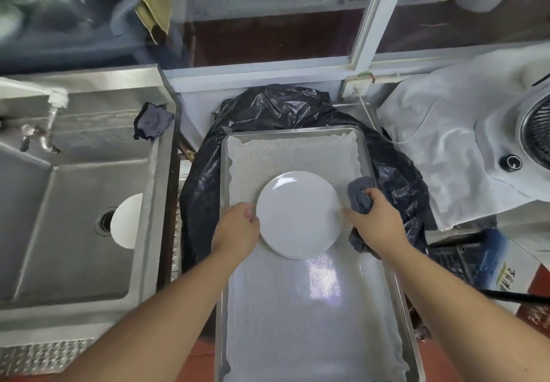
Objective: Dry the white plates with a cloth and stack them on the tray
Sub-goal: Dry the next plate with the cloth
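A: Two hands are at the white plate (pixel 298 214). State position of each.

B: Left hand (pixel 238 228) is at the plate's left rim, fingers curled against the edge. Right hand (pixel 375 218) is at the right rim, gripping a bunched grey cloth (pixel 361 196), with one finger extended to touch the plate.

A: Location of the plate?

B: It lies flat on top of a stack of white plates; lower rims show at the near edge. The stack sits on the mesh liner (pixel 297 307) inside the metal tray (pixel 401 307), in the far half.

A: Support under the tray?

B: A bin covered with a black bag (pixel 276 104).

A: Remaining items?

B: One white plate (pixel 126 221) stands in the steel sink (pixel 74 232) to the left, near the drain. A second dark cloth (pixel 153 121) hangs on the sink's rim.
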The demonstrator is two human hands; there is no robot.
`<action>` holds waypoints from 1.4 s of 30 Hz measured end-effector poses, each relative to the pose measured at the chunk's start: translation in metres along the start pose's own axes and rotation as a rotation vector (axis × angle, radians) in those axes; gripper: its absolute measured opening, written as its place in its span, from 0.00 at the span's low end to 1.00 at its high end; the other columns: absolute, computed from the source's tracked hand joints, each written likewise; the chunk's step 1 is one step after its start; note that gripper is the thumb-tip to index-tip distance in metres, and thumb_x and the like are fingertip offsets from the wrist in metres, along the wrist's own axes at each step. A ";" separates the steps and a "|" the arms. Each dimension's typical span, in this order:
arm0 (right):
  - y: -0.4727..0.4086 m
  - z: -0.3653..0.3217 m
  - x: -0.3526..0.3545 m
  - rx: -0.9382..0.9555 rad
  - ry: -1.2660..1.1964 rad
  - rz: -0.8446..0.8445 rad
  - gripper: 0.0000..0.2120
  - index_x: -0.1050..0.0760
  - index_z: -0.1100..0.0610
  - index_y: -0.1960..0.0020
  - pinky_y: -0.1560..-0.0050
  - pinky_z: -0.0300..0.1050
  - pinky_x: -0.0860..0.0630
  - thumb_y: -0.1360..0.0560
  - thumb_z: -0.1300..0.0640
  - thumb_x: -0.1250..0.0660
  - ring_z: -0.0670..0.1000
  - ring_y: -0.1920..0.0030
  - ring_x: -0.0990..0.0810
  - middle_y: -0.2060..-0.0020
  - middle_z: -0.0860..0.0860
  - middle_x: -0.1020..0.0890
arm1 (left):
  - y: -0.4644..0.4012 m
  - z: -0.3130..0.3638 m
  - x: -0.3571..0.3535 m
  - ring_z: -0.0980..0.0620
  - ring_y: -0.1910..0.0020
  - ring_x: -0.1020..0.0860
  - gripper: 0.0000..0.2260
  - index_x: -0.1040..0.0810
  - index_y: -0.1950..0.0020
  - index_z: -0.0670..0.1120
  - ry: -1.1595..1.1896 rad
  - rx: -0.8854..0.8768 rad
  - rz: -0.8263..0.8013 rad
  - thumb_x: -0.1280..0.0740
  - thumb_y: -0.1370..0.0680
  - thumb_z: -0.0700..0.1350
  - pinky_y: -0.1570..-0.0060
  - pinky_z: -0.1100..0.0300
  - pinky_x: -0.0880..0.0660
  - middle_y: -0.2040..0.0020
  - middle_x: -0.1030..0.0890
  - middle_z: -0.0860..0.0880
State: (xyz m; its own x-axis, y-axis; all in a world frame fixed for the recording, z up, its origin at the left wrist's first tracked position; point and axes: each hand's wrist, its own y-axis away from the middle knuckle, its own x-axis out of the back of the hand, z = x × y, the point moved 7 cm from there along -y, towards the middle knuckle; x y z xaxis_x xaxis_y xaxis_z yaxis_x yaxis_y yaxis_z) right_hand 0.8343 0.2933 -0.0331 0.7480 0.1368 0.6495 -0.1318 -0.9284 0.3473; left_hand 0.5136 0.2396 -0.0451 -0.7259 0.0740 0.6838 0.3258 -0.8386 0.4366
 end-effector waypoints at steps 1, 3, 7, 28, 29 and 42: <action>0.005 -0.006 0.004 0.017 -0.003 0.000 0.15 0.27 0.51 0.50 0.61 0.47 0.24 0.26 0.46 0.24 0.51 0.61 0.20 0.60 0.51 0.18 | 0.006 0.000 0.003 0.49 0.50 0.20 0.04 0.29 0.48 0.56 -0.023 -0.010 -0.010 0.38 0.17 0.46 0.45 0.45 0.18 0.40 0.21 0.51; 0.015 -0.020 0.011 0.056 -0.012 -0.003 0.17 0.26 0.50 0.51 0.58 0.51 0.21 0.26 0.40 0.25 0.52 0.60 0.18 0.60 0.50 0.17 | 0.020 -0.003 0.010 0.51 0.48 0.23 0.04 0.25 0.43 0.55 -0.084 -0.036 -0.038 0.37 0.16 0.47 0.42 0.47 0.21 0.35 0.22 0.49; 0.029 -0.060 0.011 0.171 0.081 -0.038 0.14 0.27 0.44 0.49 0.56 0.49 0.26 0.22 0.35 0.33 0.47 0.58 0.21 0.60 0.42 0.21 | 0.051 -0.011 0.033 0.51 0.39 0.22 0.21 0.28 0.23 0.52 -0.197 -0.046 -0.055 0.37 0.16 0.51 0.42 0.54 0.21 0.27 0.28 0.50; 0.278 -0.263 -0.221 0.884 0.685 -0.334 0.22 0.29 0.45 0.31 0.54 0.49 0.27 0.19 0.33 0.39 0.56 0.47 0.19 0.42 0.52 0.21 | 0.260 -0.236 0.236 0.44 0.30 0.26 0.25 0.29 0.23 0.53 -0.351 0.048 0.200 0.39 0.19 0.58 0.34 0.45 0.24 0.26 0.27 0.50; 0.298 -0.271 -0.239 0.911 0.681 -0.350 0.22 0.28 0.47 0.31 0.53 0.50 0.26 0.18 0.35 0.38 0.57 0.46 0.19 0.41 0.53 0.21 | 0.275 -0.258 0.246 0.45 0.29 0.26 0.25 0.30 0.23 0.54 -0.341 0.063 0.214 0.39 0.19 0.59 0.33 0.45 0.24 0.25 0.27 0.50; 0.500 -0.354 -0.440 1.228 0.838 -0.578 0.20 0.29 0.47 0.35 0.56 0.50 0.23 0.19 0.35 0.40 0.57 0.55 0.21 0.48 0.53 0.21 | 0.410 -0.451 0.360 0.46 0.35 0.23 0.22 0.26 0.28 0.53 -0.285 0.320 0.400 0.39 0.20 0.59 0.42 0.47 0.21 0.33 0.24 0.50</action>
State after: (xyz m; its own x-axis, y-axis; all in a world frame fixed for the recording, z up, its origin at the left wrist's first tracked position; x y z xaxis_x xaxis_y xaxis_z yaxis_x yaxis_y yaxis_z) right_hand 0.2088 -0.1088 0.0941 -0.0985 0.3117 0.9451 0.9207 -0.3319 0.2054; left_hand 0.1127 -0.3214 0.1161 -0.3317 -0.0359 0.9427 0.7400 -0.6297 0.2364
